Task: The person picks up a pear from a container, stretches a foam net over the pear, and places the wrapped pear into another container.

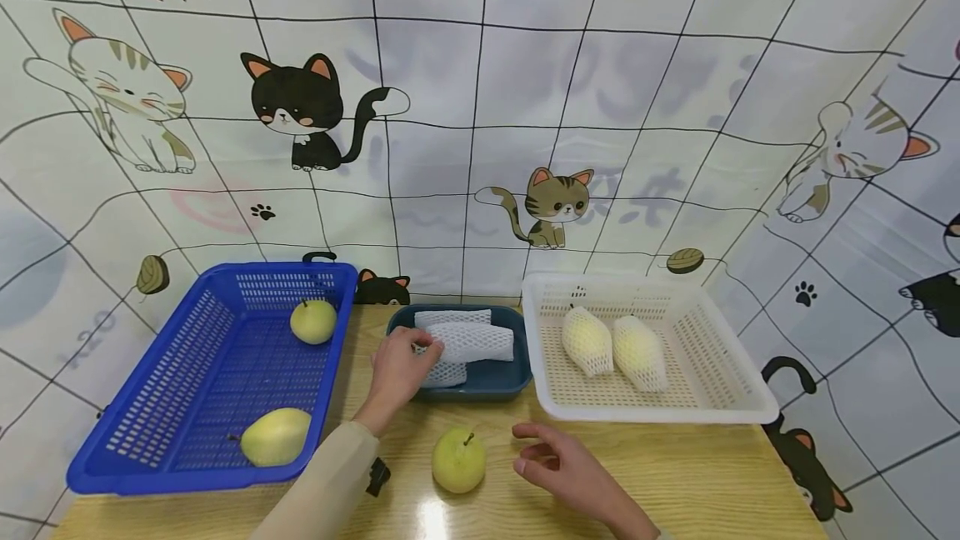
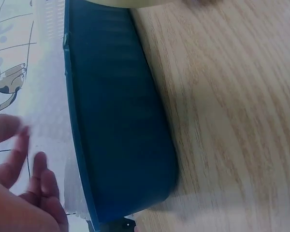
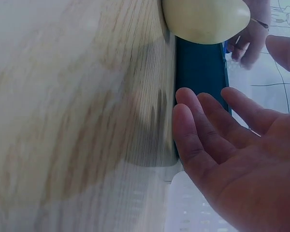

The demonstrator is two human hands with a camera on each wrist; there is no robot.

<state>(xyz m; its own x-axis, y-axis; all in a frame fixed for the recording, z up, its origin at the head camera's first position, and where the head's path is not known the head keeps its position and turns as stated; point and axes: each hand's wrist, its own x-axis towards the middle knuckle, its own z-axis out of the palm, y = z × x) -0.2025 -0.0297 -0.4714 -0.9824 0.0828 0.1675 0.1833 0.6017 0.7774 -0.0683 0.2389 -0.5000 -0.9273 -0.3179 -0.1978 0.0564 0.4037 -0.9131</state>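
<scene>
My left hand [image 1: 401, 365] reaches over a small dark teal tray [image 1: 480, 394], thumb and index fingertips together at the left end of a white foam net sleeve [image 1: 476, 342]. In the left wrist view these fingertips are blurred beside pale mesh above the tray's rim [image 2: 82, 145]. More foam net sleeves lie under the top one. On the table in front of the tray stands a yellow-green pear [image 1: 459, 461], stem up. To its right hovers my right hand [image 1: 566, 473], fingers loosely bent and holding nothing; its palm shows in the right wrist view.
At left, a blue basket [image 1: 202, 483] holds a round pear [image 1: 313, 322] and a longer pear [image 1: 276, 437]. A white basket [image 1: 652, 415] at right holds two pears [image 1: 587, 340] in foam nets. Behind the wooden table [image 1: 675, 473] hangs a cat-patterned cloth [image 1: 435, 65].
</scene>
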